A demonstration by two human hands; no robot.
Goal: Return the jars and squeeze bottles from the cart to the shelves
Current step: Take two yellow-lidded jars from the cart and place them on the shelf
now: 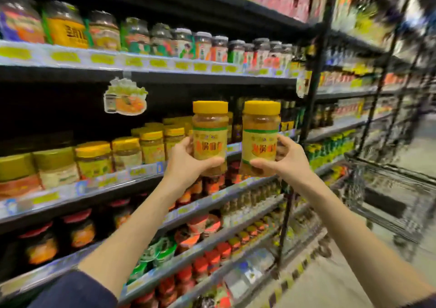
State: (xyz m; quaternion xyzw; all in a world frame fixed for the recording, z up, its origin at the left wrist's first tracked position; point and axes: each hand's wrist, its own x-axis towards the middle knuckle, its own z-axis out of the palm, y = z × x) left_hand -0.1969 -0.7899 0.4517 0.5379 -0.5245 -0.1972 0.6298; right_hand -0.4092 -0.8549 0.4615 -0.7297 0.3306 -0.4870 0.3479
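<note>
**Holding Two Yellow-Lidded Jars Before the Shelves**

Holding one jar each, the left hand [186, 160] was clamped on the left jar [210, 137] and the right hand [286, 163] on the right jar [260, 137], both upright, side by side, raised in front of the middle shelf [146, 170]. Matching yellow-lidded jars [151, 146] crowded that shelf to the left. Red-lidded jars [212, 258] filled lower shelves. A wire cart [389, 196] stood to the right on the aisle floor [330, 281], blurred.

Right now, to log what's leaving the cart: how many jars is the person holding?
2. One yellow-lidded jar is in the left hand, the other jar in the right hand, both upright before the shelves.
</note>
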